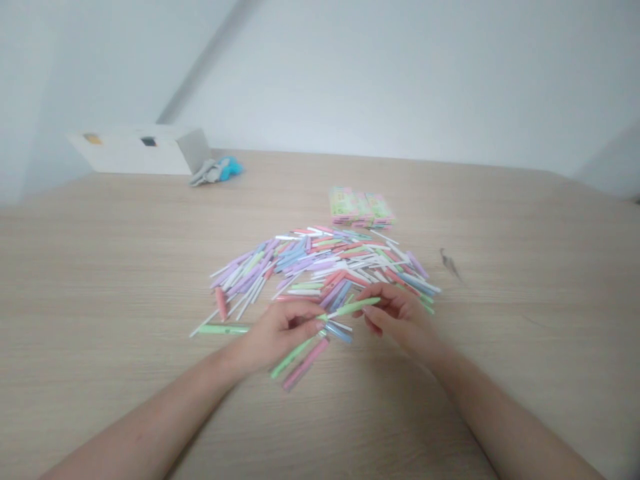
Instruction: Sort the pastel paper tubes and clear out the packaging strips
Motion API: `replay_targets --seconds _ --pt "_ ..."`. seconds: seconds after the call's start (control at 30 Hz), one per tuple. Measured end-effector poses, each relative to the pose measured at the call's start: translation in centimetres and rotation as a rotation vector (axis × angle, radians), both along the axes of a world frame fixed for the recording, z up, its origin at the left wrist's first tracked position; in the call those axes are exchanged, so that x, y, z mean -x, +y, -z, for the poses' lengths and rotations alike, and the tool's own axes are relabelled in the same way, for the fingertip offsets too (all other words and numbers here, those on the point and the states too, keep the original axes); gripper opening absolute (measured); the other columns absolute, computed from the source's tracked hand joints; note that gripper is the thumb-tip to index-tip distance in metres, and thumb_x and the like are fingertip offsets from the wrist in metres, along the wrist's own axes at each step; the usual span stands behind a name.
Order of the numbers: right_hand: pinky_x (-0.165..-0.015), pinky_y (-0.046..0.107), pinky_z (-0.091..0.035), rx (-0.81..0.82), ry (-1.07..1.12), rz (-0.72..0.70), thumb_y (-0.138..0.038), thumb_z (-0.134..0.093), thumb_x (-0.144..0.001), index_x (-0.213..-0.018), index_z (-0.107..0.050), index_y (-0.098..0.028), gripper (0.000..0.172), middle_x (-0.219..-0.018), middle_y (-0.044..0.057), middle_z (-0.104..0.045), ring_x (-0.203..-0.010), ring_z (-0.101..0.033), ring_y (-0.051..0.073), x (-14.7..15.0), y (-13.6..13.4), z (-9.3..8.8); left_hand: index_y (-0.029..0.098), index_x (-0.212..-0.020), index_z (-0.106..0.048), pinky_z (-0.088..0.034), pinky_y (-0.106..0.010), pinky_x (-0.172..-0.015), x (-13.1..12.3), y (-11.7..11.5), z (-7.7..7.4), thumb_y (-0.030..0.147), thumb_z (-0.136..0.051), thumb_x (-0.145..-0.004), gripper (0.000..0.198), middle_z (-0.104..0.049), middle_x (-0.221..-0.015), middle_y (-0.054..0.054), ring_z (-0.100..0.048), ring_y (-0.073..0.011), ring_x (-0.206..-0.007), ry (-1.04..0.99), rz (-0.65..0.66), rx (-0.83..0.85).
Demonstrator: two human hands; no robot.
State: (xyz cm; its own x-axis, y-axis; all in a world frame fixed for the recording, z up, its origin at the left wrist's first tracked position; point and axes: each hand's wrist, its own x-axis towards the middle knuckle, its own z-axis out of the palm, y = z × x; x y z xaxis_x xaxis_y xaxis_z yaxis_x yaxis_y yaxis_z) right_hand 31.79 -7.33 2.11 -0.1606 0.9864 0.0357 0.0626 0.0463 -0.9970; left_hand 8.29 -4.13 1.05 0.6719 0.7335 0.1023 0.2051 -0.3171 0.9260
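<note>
Both my hands meet over the near edge of a heap of pen parts, slightly blurred. My left hand (285, 330) pinches one end of a green pen (357, 306) between thumb and fingers. A short white length shows between its green pieces. The fingers of my right hand (397, 317) are closed on the long green end, which points right. Below my left hand are a green barrel (293, 358) and a pink barrel (305, 365); whether they touch the hand I cannot tell. Another green barrel (223, 329) lies by the left wrist.
The heap of coloured barrels and thin white sticks (345, 257) spreads beyond my hands. Behind it sit stacked green-and-pink packs (361, 208). A white box (145, 153) and grey-and-blue gloves or cloth (217, 171) are at the back left. A small dark item (450, 263) lies right.
</note>
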Motion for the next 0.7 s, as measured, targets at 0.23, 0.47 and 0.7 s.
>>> replay_targets --seconds 0.23,0.47,0.7 --pt "-0.046 0.019 -0.039 -0.004 -0.121 -0.078 -0.031 -0.066 -0.079 -0.086 -0.065 -0.016 0.017 -0.058 -0.003 -0.055 -0.05 -0.049 0.008 0.36 -0.26 -0.15 0.015 -0.098 -0.071 -0.047 -0.028 -0.083 0.07 0.08 0.14 0.035 -0.055 -0.089 0.027 -0.069 -0.097 -0.007 -0.06 -0.02 -0.097 -0.003 0.001 -0.056" --pt "-0.045 0.019 -0.038 -0.022 -0.159 -0.058 -0.034 -0.065 -0.08 -0.086 -0.066 -0.016 0.019 -0.058 -0.003 -0.055 -0.05 -0.049 0.008 0.5 -0.25 -0.22 0.016 -0.096 -0.072 -0.047 -0.029 -0.085 0.08 0.03 -0.3 0.034 -0.056 -0.089 0.025 -0.07 -0.098 -0.007 -0.06 -0.0209 -0.1 0.031 0.016 -0.121" --pt "-0.045 0.019 -0.039 -0.022 -0.148 -0.056 -0.036 -0.067 -0.078 -0.085 -0.067 -0.017 0.02 -0.058 -0.003 -0.056 -0.05 -0.05 0.008 0.52 -0.34 -0.29 0.018 -0.104 -0.071 -0.046 -0.03 -0.087 0.08 -0.01 -0.22 0.033 -0.056 -0.089 0.026 -0.07 -0.101 -0.007 -0.06 -0.0215 -0.103 0.055 -0.008 -0.178"
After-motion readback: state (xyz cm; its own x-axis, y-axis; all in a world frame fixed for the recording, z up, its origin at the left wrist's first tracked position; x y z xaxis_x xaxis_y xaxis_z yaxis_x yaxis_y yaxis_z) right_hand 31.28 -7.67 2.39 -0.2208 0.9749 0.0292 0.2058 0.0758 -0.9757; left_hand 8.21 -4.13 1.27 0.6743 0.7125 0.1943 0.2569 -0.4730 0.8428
